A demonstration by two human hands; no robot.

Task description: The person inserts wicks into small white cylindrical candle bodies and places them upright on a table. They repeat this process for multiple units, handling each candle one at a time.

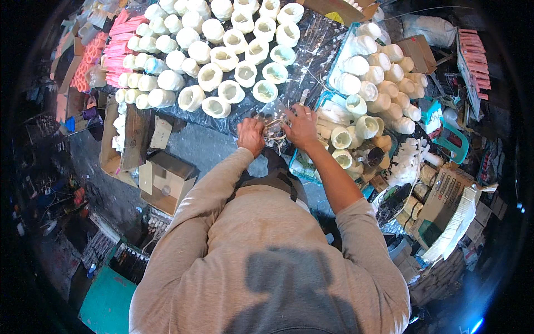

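At the near edge of the dark plastic-covered table (pixel 312 67), my left hand (pixel 251 135) rests with its fingers curled; what they hold, if anything, is hidden. To its right my right hand (pixel 301 127) reaches over the same edge, a ring on one finger, its fingers bent but apart. Thin tan strips and small scraps (pixel 272 126) lie between the two hands. Just beyond them stand several rows of cream, hollow, cup-shaped pieces, the closest being a round cup (pixel 265 91) with a pale greenish inside and another cup (pixel 216 107) left of it.
On the right, a green crate (pixel 335 72) holds stacked cream cups. Pink pieces (pixel 123 39) are piled at the table's far left. Open cardboard boxes (pixel 167 181) sit on the floor at left. A teal plastic stool (pixel 453 142) and a printed carton (pixel 445 203) stand at right.
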